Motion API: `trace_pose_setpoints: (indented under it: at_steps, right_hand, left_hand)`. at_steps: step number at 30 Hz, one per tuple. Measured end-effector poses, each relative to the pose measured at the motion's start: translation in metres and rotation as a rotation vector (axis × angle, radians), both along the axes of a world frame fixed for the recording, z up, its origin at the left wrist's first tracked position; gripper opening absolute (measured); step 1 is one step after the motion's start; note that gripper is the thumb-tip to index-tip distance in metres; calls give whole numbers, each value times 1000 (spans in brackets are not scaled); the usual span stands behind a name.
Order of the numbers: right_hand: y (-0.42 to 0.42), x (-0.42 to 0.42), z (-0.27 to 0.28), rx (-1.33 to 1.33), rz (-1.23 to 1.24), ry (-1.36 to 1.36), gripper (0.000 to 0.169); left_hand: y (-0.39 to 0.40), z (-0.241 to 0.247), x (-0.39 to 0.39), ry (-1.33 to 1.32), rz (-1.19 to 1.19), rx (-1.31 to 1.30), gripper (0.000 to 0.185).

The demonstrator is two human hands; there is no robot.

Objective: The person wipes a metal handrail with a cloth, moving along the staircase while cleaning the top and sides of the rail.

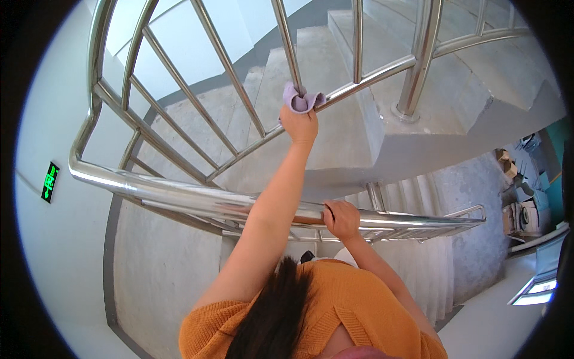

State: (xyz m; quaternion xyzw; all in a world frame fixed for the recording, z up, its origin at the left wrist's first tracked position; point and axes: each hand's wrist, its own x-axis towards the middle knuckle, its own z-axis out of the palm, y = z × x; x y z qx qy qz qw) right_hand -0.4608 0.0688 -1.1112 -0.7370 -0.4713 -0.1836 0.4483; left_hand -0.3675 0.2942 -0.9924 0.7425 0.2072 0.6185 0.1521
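My left hand [299,123] is stretched out over the near handrail and grips a light purple cloth [301,102]. The cloth is wrapped around the foot of an upright metal baluster [287,45], where it meets the sloping lower rail [343,92] of the far stair railing. My right hand [343,220] is closed over the thick, shiny metal handrail [179,195] in front of my body, with its thumb side to the left. The left fingers are partly hidden by the cloth.
Concrete stairs [323,134] rise beyond the far railing, beside a thick metal post [417,67]. More steps [417,269] lead down at the lower right. Cardboard boxes [520,217] stand far below at right. A green-lit exit sign [50,182] hangs on the left wall.
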Motion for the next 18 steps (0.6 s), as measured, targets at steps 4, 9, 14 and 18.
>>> trace_pose_setpoints:
  at_steps: [4, 9, 14, 18]
  right_hand:
    - [1, -1, -3, 14, 0, 0, 19]
    - [3, -2, 1, 16, 40, -12, 20]
    - [1, -1, -1, 54, 18, -28, 19]
    - [3, -4, -1, 40, 13, -29, 18]
  left_hand:
    - [-3, 1, 17, -144, -130, 204, 49]
    - [-22, 48, 19, 232, -236, 576, 73]
    - [-60, 96, 48, 384, -338, 131, 74]
    - [-50, 63, 42, 300, -209, 329, 69]
